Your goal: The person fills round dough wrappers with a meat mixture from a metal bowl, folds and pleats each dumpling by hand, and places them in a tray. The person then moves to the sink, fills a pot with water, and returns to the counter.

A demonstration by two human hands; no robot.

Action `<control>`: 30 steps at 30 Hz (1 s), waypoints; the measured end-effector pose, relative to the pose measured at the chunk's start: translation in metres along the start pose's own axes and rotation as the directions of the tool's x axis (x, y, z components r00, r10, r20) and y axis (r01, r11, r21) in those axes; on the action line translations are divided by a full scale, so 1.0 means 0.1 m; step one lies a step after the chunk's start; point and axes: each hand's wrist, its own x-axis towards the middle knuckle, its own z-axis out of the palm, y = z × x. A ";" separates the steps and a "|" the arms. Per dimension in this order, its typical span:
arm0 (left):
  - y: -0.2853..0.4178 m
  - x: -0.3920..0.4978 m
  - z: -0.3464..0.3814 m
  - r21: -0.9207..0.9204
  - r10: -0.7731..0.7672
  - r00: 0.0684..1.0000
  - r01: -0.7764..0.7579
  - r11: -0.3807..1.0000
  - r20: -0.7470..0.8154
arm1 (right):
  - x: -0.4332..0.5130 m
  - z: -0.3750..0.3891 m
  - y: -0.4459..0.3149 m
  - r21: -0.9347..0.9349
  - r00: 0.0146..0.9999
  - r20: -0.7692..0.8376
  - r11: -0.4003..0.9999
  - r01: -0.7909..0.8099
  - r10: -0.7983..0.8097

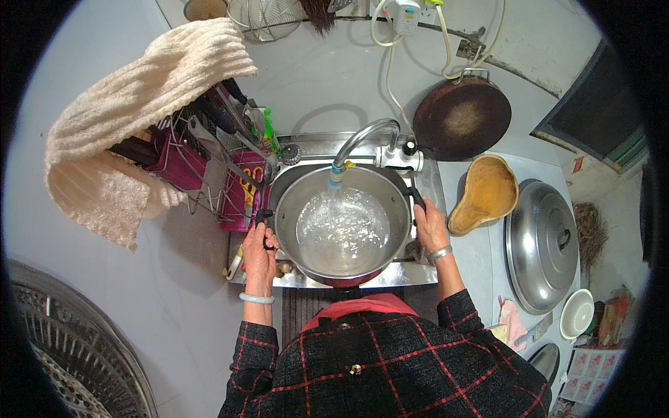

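Observation:
A large metal pot (342, 264) with two black side handles stands under the curved chrome faucet (368, 130), at the sink. Water runs from the faucet's blue-tipped spout into the pot, and the water inside ripples. My left hand (260, 251) is closed around the left handle, with a pale bangle on that wrist. On the right side my right hand (431, 227) grips the other handle, a silver bangle at its wrist. The pot looks roughly level. The underside of the pot and most of the sink basin are hidden.
Right of the sink lie a gourd ladle (486, 190) and a large domed metal lid (543, 245). A dark wok (465, 117) leans against the back wall. At left, a wire rack holds utensils and magenta baskets (180, 159), with a cream towel (141, 99) draped over it.

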 end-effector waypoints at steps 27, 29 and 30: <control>0.00 -0.01 -0.01 0.016 0.014 1.000 -0.015 1.000 0.006 | -0.02 0.00 -0.01 -0.002 1.000 -0.010 1.000 -0.002 0.002; 0.00 -0.01 -0.01 0.000 0.023 1.000 -0.023 1.000 0.014 | -0.02 0.01 0.00 0.001 1.000 -0.013 1.000 0.014 -0.014; -0.01 -0.02 -0.01 0.012 0.025 1.000 -0.025 1.000 0.013 | -0.02 0.01 0.00 0.002 1.000 -0.016 1.000 0.017 -0.017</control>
